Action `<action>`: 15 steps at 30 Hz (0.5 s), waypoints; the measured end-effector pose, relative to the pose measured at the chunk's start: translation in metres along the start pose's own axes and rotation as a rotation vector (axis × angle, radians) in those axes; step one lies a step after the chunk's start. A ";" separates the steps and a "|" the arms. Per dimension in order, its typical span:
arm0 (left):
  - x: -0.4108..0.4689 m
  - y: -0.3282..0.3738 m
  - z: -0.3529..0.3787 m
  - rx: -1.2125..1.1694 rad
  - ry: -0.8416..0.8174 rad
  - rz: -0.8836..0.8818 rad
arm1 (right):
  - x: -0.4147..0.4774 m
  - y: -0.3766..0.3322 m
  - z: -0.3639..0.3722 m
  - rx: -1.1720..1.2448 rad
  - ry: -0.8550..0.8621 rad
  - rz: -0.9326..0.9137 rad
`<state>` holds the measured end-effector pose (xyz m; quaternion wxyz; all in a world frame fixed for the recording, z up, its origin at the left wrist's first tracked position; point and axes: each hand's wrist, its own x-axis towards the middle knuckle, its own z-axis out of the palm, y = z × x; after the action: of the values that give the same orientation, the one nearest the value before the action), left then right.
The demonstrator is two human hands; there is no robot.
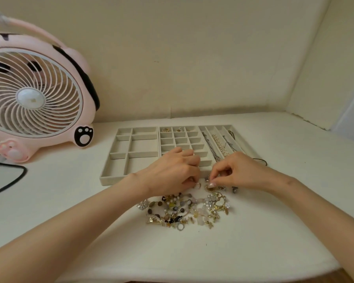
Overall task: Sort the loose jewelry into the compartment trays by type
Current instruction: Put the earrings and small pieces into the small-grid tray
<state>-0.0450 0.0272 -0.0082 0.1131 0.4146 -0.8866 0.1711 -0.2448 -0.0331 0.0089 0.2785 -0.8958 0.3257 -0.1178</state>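
A heap of loose jewelry [186, 211] lies on the white table in front of three grey compartment trays. The left tray [131, 152] has large cells. The middle tray [182, 139] has small cells, two at the back holding small gold pieces. The right tray [219, 139] has long slots with chains and a pearl strand. My left hand [172, 172] hovers over the heap's far edge, fingers curled, pinching a small ring [198, 185]. My right hand [233, 172] pinches a small gold piece [209, 187] at its fingertips.
A pink animal-shaped desk fan [33, 99] stands at the left, its black cable [12, 180] looping over the table. A dark bead earring [235, 189] lies apart, right of the heap. A black cord [261, 160] trails off the right tray. Walls close the back and right.
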 end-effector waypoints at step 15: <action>-0.019 -0.023 -0.017 -0.269 0.319 -0.489 | 0.016 -0.044 0.022 -0.363 -0.037 0.095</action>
<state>-0.0137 0.0334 0.0053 0.3421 0.5646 -0.7465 0.0830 -0.2008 -0.0062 0.0164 0.1234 -0.9170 0.3784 -0.0275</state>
